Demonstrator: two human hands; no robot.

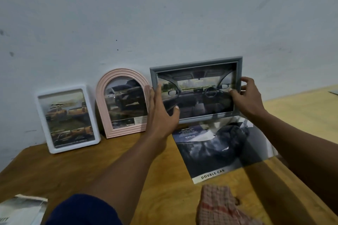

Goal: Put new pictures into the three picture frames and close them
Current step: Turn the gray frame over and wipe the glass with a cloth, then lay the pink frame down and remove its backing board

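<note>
While I hold a grey rectangular picture frame [196,64], its car-interior print [197,95] faces me.
Right of centre: my left hand [161,111] spread flat on one edge, my right hand [247,97] pinching the other.

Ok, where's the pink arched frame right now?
Head view, left of centre: the pink arched frame stands against the wall, between the white frame on its left and the hand-held grey frame on its right.

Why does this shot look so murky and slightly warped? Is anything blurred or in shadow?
Head view: dim, flat light, no hard glare; the wide lens likely tilts the white frame near the left edge; the car-interior photo in the grey picture frame, between left hand and right hand, looks hazy; the right arm's shadow darkens the brochure.
</note>
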